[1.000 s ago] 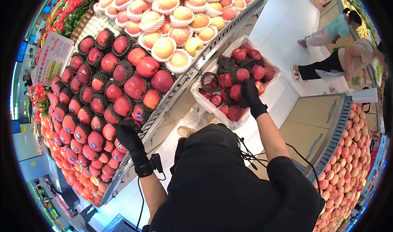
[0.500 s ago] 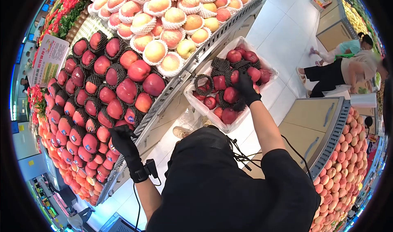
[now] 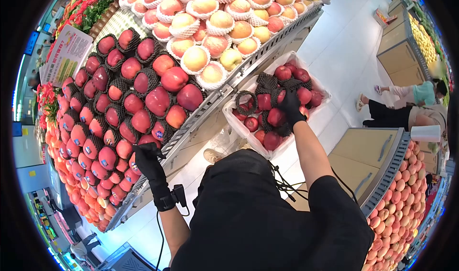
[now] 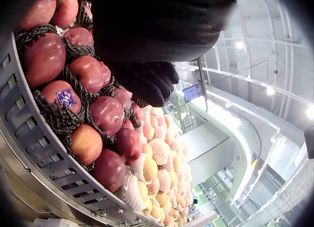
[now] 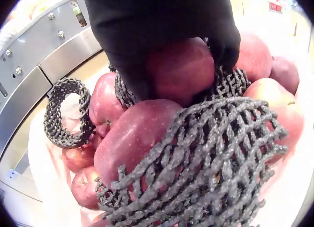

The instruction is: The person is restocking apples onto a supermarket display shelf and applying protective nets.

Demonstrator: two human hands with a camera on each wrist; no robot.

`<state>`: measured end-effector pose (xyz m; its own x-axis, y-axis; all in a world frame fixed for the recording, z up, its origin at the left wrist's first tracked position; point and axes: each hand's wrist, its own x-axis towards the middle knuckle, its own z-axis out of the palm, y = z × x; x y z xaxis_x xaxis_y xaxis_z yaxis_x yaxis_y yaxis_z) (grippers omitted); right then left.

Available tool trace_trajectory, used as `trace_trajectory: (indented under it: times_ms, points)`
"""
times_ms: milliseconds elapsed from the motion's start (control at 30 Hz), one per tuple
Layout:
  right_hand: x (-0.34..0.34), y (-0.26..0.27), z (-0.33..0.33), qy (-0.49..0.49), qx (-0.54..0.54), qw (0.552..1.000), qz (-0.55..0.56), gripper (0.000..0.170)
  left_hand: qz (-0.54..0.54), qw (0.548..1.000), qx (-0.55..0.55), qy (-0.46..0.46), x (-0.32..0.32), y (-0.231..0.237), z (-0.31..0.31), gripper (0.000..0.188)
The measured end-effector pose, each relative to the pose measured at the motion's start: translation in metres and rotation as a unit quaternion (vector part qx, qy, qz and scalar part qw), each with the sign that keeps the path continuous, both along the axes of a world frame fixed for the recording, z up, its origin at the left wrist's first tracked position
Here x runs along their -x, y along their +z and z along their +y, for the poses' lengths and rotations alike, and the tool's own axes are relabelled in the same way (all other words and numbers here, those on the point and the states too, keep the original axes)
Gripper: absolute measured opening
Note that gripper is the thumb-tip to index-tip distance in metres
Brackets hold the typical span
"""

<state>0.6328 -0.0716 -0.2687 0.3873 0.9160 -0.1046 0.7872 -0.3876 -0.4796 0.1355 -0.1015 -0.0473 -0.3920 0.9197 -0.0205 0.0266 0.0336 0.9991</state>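
Observation:
My right hand (image 3: 290, 109), in a black glove, reaches into a lined crate (image 3: 256, 144) of red apples. In the right wrist view its fingers and thumb grip a red apple (image 5: 182, 70), which sits among the others. Just below that hand lies another apple (image 5: 135, 133), partly covered by a black foam net (image 5: 206, 158). My left hand (image 3: 149, 162), also gloved, is at the front edge of the display of red apples (image 3: 158, 101). Its fingers (image 4: 157, 82) are loosely bent over the fruit, and no object shows in them.
An empty net ring (image 5: 66, 114) lies at the crate's left side. Apples in white foam nets (image 3: 195, 58) fill the display beyond a slatted metal rail (image 3: 239, 75). Peach-like fruit (image 3: 397, 189) is piled at the right, above a cabinet (image 3: 363, 146). Two people (image 3: 420, 115) are at the far right.
My right hand has moved a little farther over the crate, its fingers now covering an apple seen earlier. The left hand stays by the display edge. Two people at the right have shifted.

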Motion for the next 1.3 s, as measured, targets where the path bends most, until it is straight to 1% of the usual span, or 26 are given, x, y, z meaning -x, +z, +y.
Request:
trace_trajectory:
  times_ms: [67,167,233,300,367,433,533,600,667,700,733,767,800,833,867,900,967,1000,1033,1100,1133,1167,1200,1300]
  points:
    - [0.003,0.008,-0.006,-0.016,-0.027,0.999,0.016,0.066,-0.002,1.000,0.001,0.009,0.002,-0.001,0.001,0.051]
    - [0.007,0.021,-0.014,-0.040,-0.062,0.996,0.042,0.072,-0.041,0.999,0.002,0.000,0.009,-0.005,0.006,0.050]
    - [0.008,0.022,-0.017,-0.056,-0.081,0.994,0.055,0.076,-0.040,0.999,0.006,0.010,0.005,-0.005,0.009,0.050]
    - [0.006,0.015,-0.017,-0.075,-0.104,0.990,0.065,0.086,-0.050,0.999,0.006,0.001,0.002,-0.002,0.011,0.050]
    - [0.009,0.026,-0.020,-0.088,-0.127,0.984,0.091,0.094,-0.069,0.997,0.001,-0.025,0.001,0.001,0.011,0.050]
    - [0.012,0.046,-0.024,-0.093,-0.152,0.975,0.135,0.098,-0.065,0.998,-0.015,-0.019,0.002,-0.007,0.015,0.050]
    - [0.021,0.089,-0.024,-0.071,-0.218,0.940,0.253,0.099,-0.070,0.997,-0.024,-0.027,0.001,-0.014,0.019,0.048]
    - [0.007,0.058,-0.008,-0.017,-0.220,0.965,0.142,0.098,-0.070,0.996,-0.026,-0.038,-0.002,-0.015,0.021,0.046]
    - [0.013,0.073,0.000,0.017,-0.231,0.969,0.086,0.094,-0.061,0.996,-0.033,-0.047,-0.004,-0.015,0.022,0.047]
    - [0.019,0.080,0.002,0.024,-0.242,0.966,0.085,0.091,-0.070,0.996,-0.022,-0.054,-0.006,-0.017,0.023,0.045]
    - [0.031,0.102,0.002,0.030,-0.254,0.963,0.086,0.088,-0.078,0.995,-0.012,-0.062,-0.008,-0.018,0.025,0.043]
    - [0.042,0.121,0.002,0.046,-0.258,0.962,0.077,0.089,-0.085,0.994,-0.002,-0.070,-0.011,-0.015,0.028,0.042]
    - [0.053,0.139,0.003,0.065,-0.262,0.960,0.069,0.089,0.014,0.993,-0.036,-0.108,-0.017,-0.010,0.029,0.035]
    - [0.061,0.153,0.005,0.085,-0.268,0.958,0.060,0.090,0.033,0.993,-0.045,-0.105,-0.029,-0.001,0.028,0.029]
    - [0.068,0.161,0.008,0.107,-0.281,0.949,0.092,0.085,-0.004,0.993,-0.043,-0.106,-0.040,0.007,0.030,0.027]
    - [0.078,0.170,0.013,0.123,-0.284,0.944,0.114,0.086,-0.041,0.993,-0.040,-0.107,-0.047,0.012,0.032,0.027]
    - [0.100,0.187,0.020,0.158,-0.284,0.933,0.157,0.086,-0.065,0.989,-0.037,-0.129,-0.051,0.004,0.037,0.027]
    - [0.111,0.197,0.022,0.177,-0.266,0.929,0.189,0.087,-0.076,0.987,-0.036,-0.139,-0.051,-0.003,0.038,0.027]
    - [0.124,0.202,0.024,0.194,-0.274,0.923,0.189,0.087,-0.090,0.984,-0.042,-0.149,-0.052,-0.007,0.039,0.030]
    - [0.150,0.211,0.027,0.230,-0.290,0.910,0.187,0.086,-0.057,0.981,-0.070,-0.172,-0.054,-0.024,0.043,0.033]
    - [0.162,0.223,0.027,0.262,-0.272,0.897,0.231,0.085,-0.070,0.975,-0.070,-0.197,-0.060,-0.017,0.041,0.035]
    - [0.174,0.224,0.030,0.289,-0.303,0.874,0.245,0.084,-0.083,0.969,-0.070,-0.222,-0.066,-0.011,0.040,0.037]
    - [0.186,0.227,0.031,0.304,-0.302,0.868,0.252,0.084,-0.076,0.966,-0.050,-0.243,-0.070,-0.009,0.039,0.044]
    - [0.218,0.251,0.030,0.359,-0.275,0.848,0.277,0.085,-0.013,0.956,-0.088,-0.279,-0.074,-0.011,0.036,0.048]
